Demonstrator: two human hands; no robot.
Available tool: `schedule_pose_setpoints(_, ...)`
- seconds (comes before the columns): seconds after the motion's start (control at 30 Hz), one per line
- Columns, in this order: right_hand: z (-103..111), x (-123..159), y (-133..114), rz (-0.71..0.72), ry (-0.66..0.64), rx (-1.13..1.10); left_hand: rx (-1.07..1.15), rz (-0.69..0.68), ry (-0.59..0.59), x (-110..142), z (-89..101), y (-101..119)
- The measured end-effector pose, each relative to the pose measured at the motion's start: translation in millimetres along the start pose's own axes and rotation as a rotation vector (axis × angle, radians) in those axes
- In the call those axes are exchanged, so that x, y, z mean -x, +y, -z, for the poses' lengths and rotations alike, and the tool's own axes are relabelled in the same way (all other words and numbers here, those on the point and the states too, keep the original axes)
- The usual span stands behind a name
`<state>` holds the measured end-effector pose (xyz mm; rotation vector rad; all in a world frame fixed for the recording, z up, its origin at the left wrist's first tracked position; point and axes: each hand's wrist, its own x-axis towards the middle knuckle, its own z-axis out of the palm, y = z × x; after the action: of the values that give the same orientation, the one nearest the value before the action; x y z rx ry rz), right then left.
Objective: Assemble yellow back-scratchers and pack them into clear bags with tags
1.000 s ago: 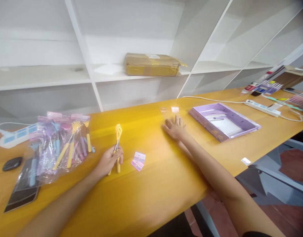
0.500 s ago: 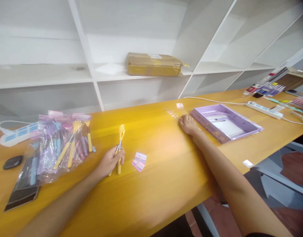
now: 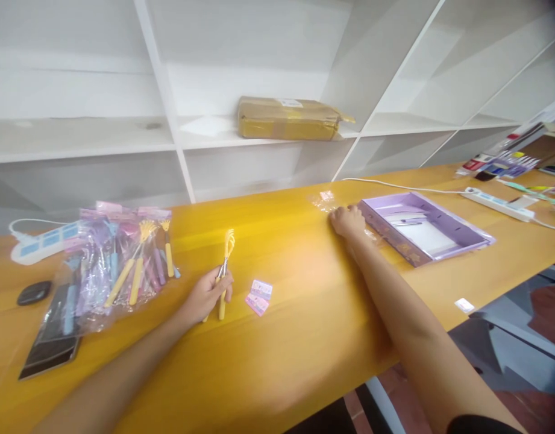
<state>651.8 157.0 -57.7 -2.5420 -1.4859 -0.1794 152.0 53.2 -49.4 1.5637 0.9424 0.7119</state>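
Observation:
My left hand (image 3: 211, 293) is closed around yellow back scratchers (image 3: 222, 301), seemingly two, with claw heads up and metal shafts. Just right of it, pink-and-purple cards (image 3: 259, 296) overlap on the table. My right hand (image 3: 348, 223) rests on the table farther back, fingers curled under; what they hold, if anything, is hidden. Beyond its fingertips lies a clear plastic bag (image 3: 321, 204) with a pink label (image 3: 326, 196). More clear film shows at the hand's right side. On the left, bagged back scratchers (image 3: 119, 265) in yellow, blue, purple and pink form a pile.
A purple tray (image 3: 390, 241) with thin items inside stands right of my right hand. Power strips (image 3: 498, 204) lie at both ends. A dark phone-like slab (image 3: 51, 355) and black oval object (image 3: 34, 293) are at left. A taped carton (image 3: 288, 119) sits on the shelf.
My right hand has gone from flat with fingers spread to curled, shifting right toward the purple tray. The left hand keeps its hold on the back scratchers. The view has shifted slightly.

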Motion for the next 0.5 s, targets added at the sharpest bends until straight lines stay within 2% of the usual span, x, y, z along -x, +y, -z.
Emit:
schedule_pose_setpoints(0.13, 25.8, 7.0, -33.1, 0.017, 0.086, -0.138, 0.018, -0.011, -0.01, 0.8, 0.1, -1.0)
schedule_pose_setpoints(0.23, 52.0, 18.0, -69.9, 0.148, 0.028, -0.268, 0.029, -0.026, 0.016, 1.2, -0.3, 0.2)
schedule_pose_setpoints(0.3, 68.7, 38.8, -100.7, 0.339, -0.14, -0.427, 0.036, -0.044, 0.039, 1.5, -0.4, 1.0)
schedule_pose_setpoints(0.37, 81.4, 72.9, -134.5, 0.621, -0.45, -0.716, 0.047, -0.056, 0.05, 1.5, -0.1, 0.6)
schedule_pose_setpoints(0.43, 87.4, 114.9, -167.9, 0.8, -0.696, -0.867, 0.06, -0.041, 0.044, 1.5, 0.8, -1.3)
schedule_pose_setpoints(0.47, 87.5, 135.9, -183.0, 0.881, -0.781, -0.884, 0.065, -0.024, 0.035, 1.5, 1.2, -2.6)
schedule_pose_setpoints(0.5, 85.7, 155.1, -196.4, 0.945, -0.801, -0.899, 0.07, -0.005, 0.027, 1.6, 1.6, -3.7)
